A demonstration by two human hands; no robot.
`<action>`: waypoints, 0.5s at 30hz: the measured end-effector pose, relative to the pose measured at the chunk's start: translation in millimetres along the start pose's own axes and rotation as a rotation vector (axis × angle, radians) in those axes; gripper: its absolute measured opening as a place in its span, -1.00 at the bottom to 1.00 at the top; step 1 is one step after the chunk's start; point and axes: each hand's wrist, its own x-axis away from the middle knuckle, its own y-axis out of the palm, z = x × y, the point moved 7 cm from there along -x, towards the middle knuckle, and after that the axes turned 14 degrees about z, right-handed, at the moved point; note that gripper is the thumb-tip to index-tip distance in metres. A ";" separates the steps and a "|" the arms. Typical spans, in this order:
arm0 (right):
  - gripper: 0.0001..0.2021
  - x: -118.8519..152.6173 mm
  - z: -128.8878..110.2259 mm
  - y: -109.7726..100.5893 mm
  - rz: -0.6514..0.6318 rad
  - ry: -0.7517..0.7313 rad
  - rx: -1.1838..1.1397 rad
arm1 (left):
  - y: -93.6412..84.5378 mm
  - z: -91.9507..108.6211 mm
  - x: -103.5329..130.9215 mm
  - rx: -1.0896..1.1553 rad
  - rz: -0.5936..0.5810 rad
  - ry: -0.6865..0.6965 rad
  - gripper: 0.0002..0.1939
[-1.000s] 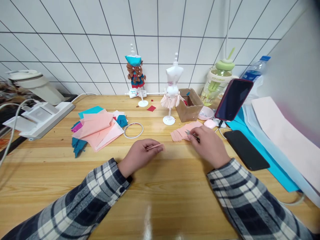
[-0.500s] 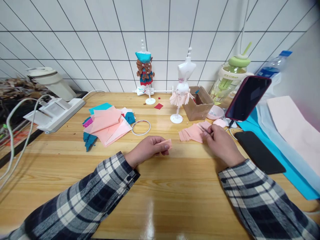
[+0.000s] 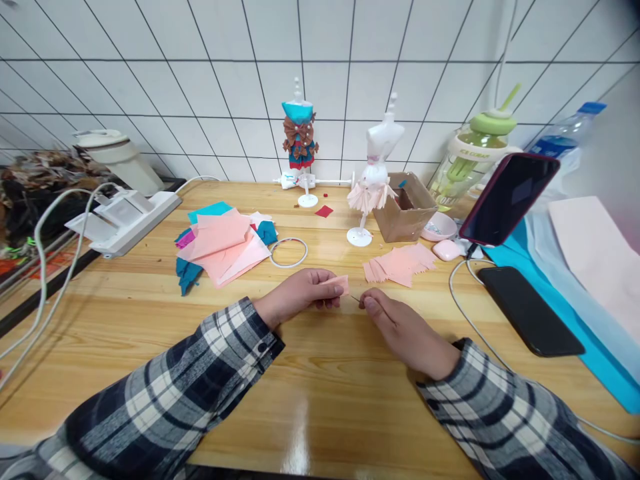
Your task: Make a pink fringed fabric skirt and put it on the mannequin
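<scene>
My left hand [image 3: 305, 292] is closed, pinching a small folded piece of pink crepe paper [image 3: 342, 283] between thumb and fingers. To its right, my right hand [image 3: 400, 327] is closed in a pinch on a thin needle [image 3: 355, 299]; its tip reaches the edge of the pink piece, and whether it has gone in I cannot tell. Beyond my right hand lie several pink paper pieces with fringed edges [image 3: 400, 263]. A white mannequin [image 3: 383, 143] with a pale pink ruffle skirt [image 3: 371, 195] stands behind them, beside a mannequin dressed in blue and brown [image 3: 300, 140].
Pink and blue sheets [image 3: 225, 250] and a white ring [image 3: 289, 253] lie left of centre. A cardboard box [image 3: 406, 217], a pink dish [image 3: 440, 227], a propped phone [image 3: 510, 197], a flat black phone [image 3: 530, 310] and a cable are at the right. A power strip [image 3: 137, 223] sits left.
My right hand has come left and nearer, from the fringed pink pieces to the piece in my left hand. The left hand keeps its pinch. The whole view has shifted slightly.
</scene>
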 end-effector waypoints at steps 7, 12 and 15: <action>-0.81 2.6 -0.9 3.1 -0.024 -0.004 0.067 | 2.9 3.3 1.4 -0.068 0.013 -0.005 -0.61; -0.82 3.2 -1.3 4.0 -0.014 -0.010 0.079 | 5.3 1.7 0.7 -0.103 0.016 -0.002 -0.63; -0.81 3.6 -1.6 4.0 -0.024 -0.015 0.081 | 5.5 2.0 0.4 -0.091 0.039 0.003 -0.63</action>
